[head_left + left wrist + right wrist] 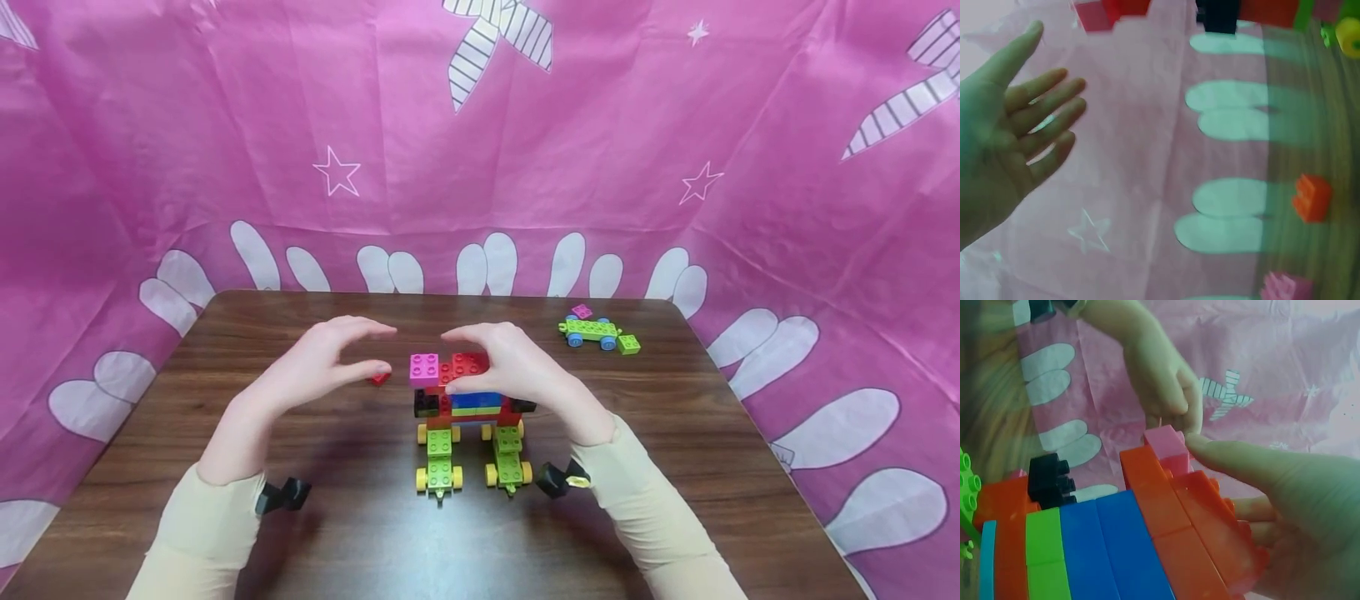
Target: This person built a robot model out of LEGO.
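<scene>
A toy brick model (pixel 476 402) stands on the table, built of red, blue, green and black bricks on two green bases with yellow wheels. At its upper left end sits a pink brick (pixel 423 369). My left hand (pixel 318 358) hovers left of the model, thumb and fingers spread apart and holding nothing. Above the model's right part, my right hand (pixel 513 358) curves loosely, its thumb in front of the red bricks (pixel 467 364). In the right wrist view, the right thumb (pixel 1229 459) is extended near the pink brick, and its other fingers are partly hidden behind the red bricks.
A small red brick (pixel 380 377) lies by the left thumb. At the back right are a green wheeled base (pixel 591 329) with blue wheels, a green brick (pixel 629 343) and a pink piece (pixel 582 311). A pink patterned cloth (pixel 510 150) hangs behind the table (pixel 360 533).
</scene>
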Motion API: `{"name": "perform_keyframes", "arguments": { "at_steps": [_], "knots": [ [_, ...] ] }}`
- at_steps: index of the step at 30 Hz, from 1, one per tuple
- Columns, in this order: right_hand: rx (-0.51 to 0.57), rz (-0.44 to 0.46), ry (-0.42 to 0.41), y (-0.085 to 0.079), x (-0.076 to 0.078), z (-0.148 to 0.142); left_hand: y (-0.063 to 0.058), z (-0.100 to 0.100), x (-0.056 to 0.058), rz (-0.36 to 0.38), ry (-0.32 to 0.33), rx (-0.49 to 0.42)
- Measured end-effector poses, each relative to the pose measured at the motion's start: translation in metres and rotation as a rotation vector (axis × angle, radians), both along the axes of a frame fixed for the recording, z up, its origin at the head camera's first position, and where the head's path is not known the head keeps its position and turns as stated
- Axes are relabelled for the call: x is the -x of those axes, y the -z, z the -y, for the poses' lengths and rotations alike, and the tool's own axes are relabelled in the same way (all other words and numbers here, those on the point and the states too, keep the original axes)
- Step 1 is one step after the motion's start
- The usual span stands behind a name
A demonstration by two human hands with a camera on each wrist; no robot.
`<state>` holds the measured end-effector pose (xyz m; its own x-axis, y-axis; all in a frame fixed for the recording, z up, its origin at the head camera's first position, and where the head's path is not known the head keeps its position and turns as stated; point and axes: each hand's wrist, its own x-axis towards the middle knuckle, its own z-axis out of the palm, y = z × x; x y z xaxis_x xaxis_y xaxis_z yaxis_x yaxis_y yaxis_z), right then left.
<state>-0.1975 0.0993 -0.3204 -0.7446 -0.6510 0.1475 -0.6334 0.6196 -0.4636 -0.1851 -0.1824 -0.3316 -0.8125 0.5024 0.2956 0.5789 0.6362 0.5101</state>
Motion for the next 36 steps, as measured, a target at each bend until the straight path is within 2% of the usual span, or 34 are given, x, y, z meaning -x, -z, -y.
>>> {"name": "perform_keyframes", "arguments": {
  "at_steps": [4, 8, 12, 16, 25, 31, 36],
  "knots": [
    [0.050, -0.027, -0.012, -0.001, -0.001, 0.005, 0.007, 0.014, 0.015, -0.055, -0.041, -0.062],
    [0.078, -0.031, -0.014, 0.000, -0.001, 0.011, 0.022, 0.028, 0.031, -0.076, -0.084, -0.106],
    [0.062, 0.002, -0.011, 0.002, -0.001, 0.015, 0.041, 0.043, 0.045, -0.022, -0.124, -0.114],
    [0.025, 0.009, -0.005, 0.004, -0.002, 0.019, 0.060, 0.057, 0.054, 0.047, -0.159, -0.088],
    [-0.033, -0.043, 0.018, 0.008, -0.004, 0.022, 0.098, 0.082, 0.064, 0.136, -0.219, -0.087],
    [-0.042, -0.056, 0.030, 0.009, -0.004, 0.022, 0.112, 0.091, 0.065, 0.185, -0.242, -0.041],
    [-0.035, -0.053, 0.040, 0.011, -0.003, 0.022, 0.120, 0.094, 0.067, 0.222, -0.239, -0.051]
  ]
}}
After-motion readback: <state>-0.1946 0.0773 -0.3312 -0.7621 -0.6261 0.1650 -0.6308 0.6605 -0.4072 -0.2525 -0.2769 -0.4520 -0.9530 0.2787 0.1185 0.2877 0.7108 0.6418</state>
